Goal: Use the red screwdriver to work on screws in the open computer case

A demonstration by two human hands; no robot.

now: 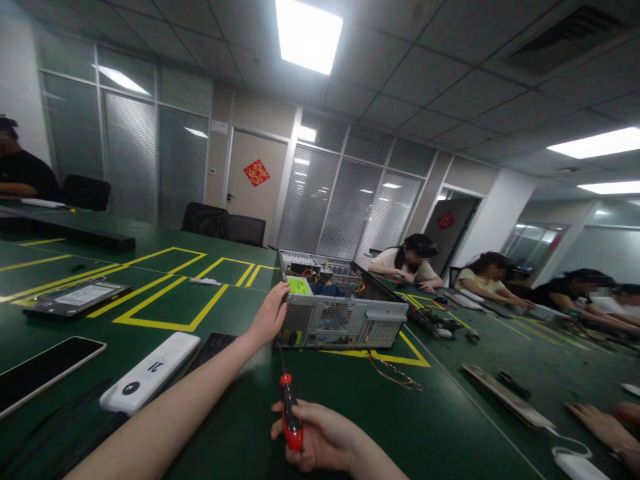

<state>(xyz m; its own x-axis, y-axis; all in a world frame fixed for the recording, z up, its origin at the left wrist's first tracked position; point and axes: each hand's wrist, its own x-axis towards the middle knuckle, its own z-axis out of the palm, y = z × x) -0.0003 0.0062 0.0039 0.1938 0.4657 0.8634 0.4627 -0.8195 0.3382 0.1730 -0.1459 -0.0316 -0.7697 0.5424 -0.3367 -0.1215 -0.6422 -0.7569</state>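
Observation:
An open grey computer case (340,310) lies on the green table (440,427), its rear panel facing me and coloured wires showing inside. My left hand (270,313) reaches forward and rests against the case's left rear corner, fingers curled on its edge. My right hand (320,443), close to me at the bottom, is closed round the red handle of a screwdriver (289,407). The thin shaft points up toward the lower left corner of the case.
A white power bank (150,372), a dark phone (45,370) and a black tablet (75,298) lie at left. Several seated people work along the right side. Another person's hand (605,427), cables and a flat device (505,393) lie at right. Yellow tape marks the table.

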